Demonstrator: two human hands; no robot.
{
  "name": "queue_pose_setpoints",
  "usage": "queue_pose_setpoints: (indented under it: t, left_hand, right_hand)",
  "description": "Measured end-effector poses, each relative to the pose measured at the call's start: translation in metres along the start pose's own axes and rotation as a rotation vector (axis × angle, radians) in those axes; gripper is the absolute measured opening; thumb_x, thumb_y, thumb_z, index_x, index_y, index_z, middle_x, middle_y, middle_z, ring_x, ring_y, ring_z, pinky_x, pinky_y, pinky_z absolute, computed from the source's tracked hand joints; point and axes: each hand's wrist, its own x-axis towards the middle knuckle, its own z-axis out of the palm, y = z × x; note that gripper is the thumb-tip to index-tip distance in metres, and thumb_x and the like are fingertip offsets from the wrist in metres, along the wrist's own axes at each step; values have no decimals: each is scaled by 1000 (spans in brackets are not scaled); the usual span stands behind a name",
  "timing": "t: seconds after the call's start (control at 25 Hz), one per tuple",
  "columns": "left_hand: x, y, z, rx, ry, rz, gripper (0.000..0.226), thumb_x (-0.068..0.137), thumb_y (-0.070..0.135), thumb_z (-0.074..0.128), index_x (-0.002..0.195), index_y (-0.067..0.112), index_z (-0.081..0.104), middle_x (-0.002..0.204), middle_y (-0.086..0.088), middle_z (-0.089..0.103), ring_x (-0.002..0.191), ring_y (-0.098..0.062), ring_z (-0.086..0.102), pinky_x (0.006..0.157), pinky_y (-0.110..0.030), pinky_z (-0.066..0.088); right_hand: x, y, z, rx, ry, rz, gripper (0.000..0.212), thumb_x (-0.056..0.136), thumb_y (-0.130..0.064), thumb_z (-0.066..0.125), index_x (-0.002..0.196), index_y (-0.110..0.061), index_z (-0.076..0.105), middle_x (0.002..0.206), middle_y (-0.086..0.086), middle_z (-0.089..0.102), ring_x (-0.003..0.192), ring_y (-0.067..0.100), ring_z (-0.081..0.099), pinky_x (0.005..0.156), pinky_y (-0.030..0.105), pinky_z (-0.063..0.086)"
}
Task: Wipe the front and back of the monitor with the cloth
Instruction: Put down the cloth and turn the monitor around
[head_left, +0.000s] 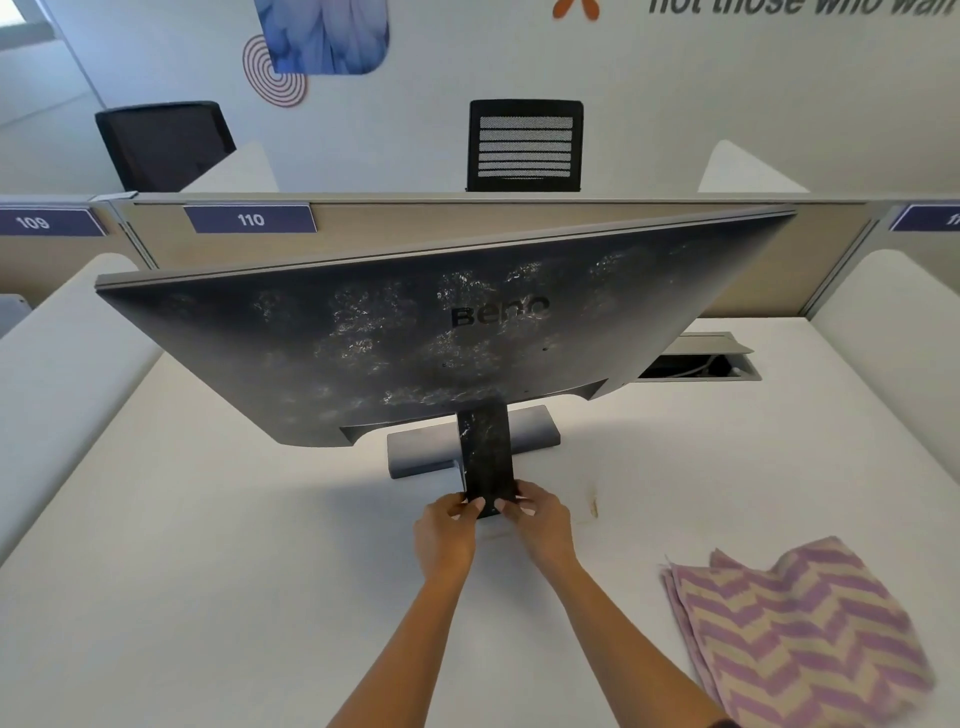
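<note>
The single view comes from a wide-angle camera on the person's head, set above the near edge of the surface (208, 571) and facing forward and down across it. Both forearms enter from the bottom edge. The left hand (451, 525) and right hand (540, 519) meet just below centre, gripping the stand (485, 457), so the lens sits close over them. The back of the monitor (389, 338) fills the middle, near the camera, its right end turned farther away. The cloth (800, 634) lies close at lower right, cut by the bottom edge. Farther off, across the top, are the partition (467, 228), two chairs (524, 145) and the wall (441, 62).
</note>
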Motion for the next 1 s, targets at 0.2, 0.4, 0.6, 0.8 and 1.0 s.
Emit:
queue_pose_setpoints:
  t: [0.2, 0.4, 0.6, 0.8, 1.0]
  left_hand:
    - [7, 2, -1, 29, 15, 76, 34, 93, 33, 62, 123, 16, 67, 115, -8, 70, 100, -23, 67, 83, -26, 49]
    - [19, -1, -3, 55, -10, 114, 30, 93, 29, 63, 119, 14, 69, 110, -9, 72, 94, -24, 69, 81, -27, 51]
    - [26, -3, -4, 115, -27, 147, 27, 93, 27, 64, 114, 12, 71, 107, -10, 72, 92, -25, 69, 84, -30, 53]
    - [32, -4, -7, 205, -72, 185, 30, 93, 31, 62, 116, 14, 71, 111, -10, 71, 95, -24, 69, 86, -30, 53]
    - [22, 0, -12, 170, -96, 177, 35, 93, 36, 61, 120, 15, 68, 118, -8, 69, 104, -24, 65, 90, -29, 49]
  right_hand:
    - [13, -6, -3, -104, -57, -58, 49, 92, -29, 67, 136, -11, 53, 132, 8, 59, 110, 23, 60, 89, 22, 44]
    - [30, -6, -4, -199, -80, -52, 46, 90, -38, 68, 124, -9, 56, 123, 7, 59, 94, 14, 54, 74, 14, 40]
    - [35, -3, -1, -281, -79, -58, 45, 89, -43, 66, 117, -9, 57, 117, 8, 62, 97, 19, 59, 83, 22, 46]
    - [32, -5, 3, -314, -60, -50, 48, 90, -48, 63, 120, -10, 56, 118, 6, 64, 105, 22, 63, 91, 27, 49]
    - [12, 4, 1, -161, -36, -56, 57, 89, -40, 68, 136, -15, 48, 136, 5, 55, 120, 25, 57, 103, 34, 46]
